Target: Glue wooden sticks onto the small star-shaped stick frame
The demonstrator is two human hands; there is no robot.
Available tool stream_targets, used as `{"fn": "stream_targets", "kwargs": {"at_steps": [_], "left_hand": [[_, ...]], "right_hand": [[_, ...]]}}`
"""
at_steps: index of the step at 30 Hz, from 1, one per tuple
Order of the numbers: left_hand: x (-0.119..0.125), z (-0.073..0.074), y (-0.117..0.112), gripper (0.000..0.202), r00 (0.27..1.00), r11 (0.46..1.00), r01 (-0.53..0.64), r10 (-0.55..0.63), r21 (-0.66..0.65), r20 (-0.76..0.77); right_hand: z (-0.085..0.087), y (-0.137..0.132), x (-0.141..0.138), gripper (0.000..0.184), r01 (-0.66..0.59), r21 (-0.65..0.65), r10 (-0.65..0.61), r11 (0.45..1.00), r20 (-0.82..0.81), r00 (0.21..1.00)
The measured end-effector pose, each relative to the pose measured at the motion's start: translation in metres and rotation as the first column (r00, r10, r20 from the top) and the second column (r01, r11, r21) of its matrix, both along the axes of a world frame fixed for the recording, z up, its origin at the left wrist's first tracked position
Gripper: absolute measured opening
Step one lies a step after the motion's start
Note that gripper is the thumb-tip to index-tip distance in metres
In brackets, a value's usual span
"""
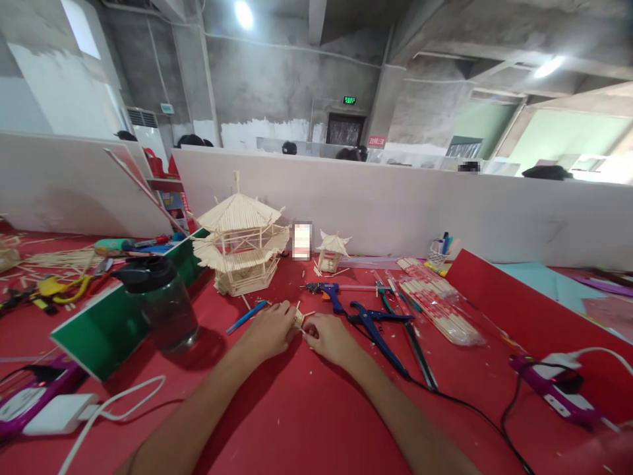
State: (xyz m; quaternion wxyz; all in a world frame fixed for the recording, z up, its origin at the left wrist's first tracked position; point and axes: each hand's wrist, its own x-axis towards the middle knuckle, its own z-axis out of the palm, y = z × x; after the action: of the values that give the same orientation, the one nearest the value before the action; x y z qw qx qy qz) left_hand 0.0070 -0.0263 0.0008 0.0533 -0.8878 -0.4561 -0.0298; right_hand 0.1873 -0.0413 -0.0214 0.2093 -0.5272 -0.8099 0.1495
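My left hand (275,328) is closed around one side of a small piece built of pale wooden sticks (299,318), low over the red tabletop. From the other side my right hand (327,335) pinches at its edge, fingers curled; the fingertips are partly hidden. A few stick ends jut out above the piece. Left of my left hand lies a blue pen-like tool (247,316). Just beyond my right hand are a blue glue gun (330,293) and a dark blue hand cutter (378,330).
A large stick-built pavilion (240,247) and a small one (333,251) stand behind the hands. A dark water bottle (163,307) stands left. Bagged sticks (440,303), a red board (534,316) and a purple power strip (556,389) lie right; a black cord crosses there.
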Motion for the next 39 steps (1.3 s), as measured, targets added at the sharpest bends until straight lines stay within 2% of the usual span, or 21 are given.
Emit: {"fn": "stream_targets", "kwargs": {"at_steps": [9, 18, 26, 39], "left_hand": [[0.002, 0.003, 0.001, 0.019, 0.998, 1.0, 0.009, -0.009, 0.003, -0.069], [-0.003, -0.002, 0.008, 0.017, 0.997, 0.997, 0.069, -0.069, -0.02, -0.023], [-0.011, 0.001, 0.008, 0.009, 0.994, 0.995, 0.076, -0.071, -0.062, 0.088], [-0.006, 0.001, 0.004, 0.012, 0.997, 0.997, 0.036, -0.032, -0.066, 0.066]], "right_hand": [[0.0, 0.001, -0.001, 0.009, 0.007, -0.043, -0.008, 0.999, -0.007, 1.0], [0.001, 0.0, -0.001, 0.01, 0.005, -0.056, -0.006, 0.998, -0.019, 1.0], [-0.006, 0.004, -0.01, 0.011, 0.093, 0.073, -0.101, 0.993, 0.106, 0.989], [-0.009, 0.002, -0.015, 0.01, 0.166, 0.021, -0.167, 0.986, 0.093, 0.982]]}}
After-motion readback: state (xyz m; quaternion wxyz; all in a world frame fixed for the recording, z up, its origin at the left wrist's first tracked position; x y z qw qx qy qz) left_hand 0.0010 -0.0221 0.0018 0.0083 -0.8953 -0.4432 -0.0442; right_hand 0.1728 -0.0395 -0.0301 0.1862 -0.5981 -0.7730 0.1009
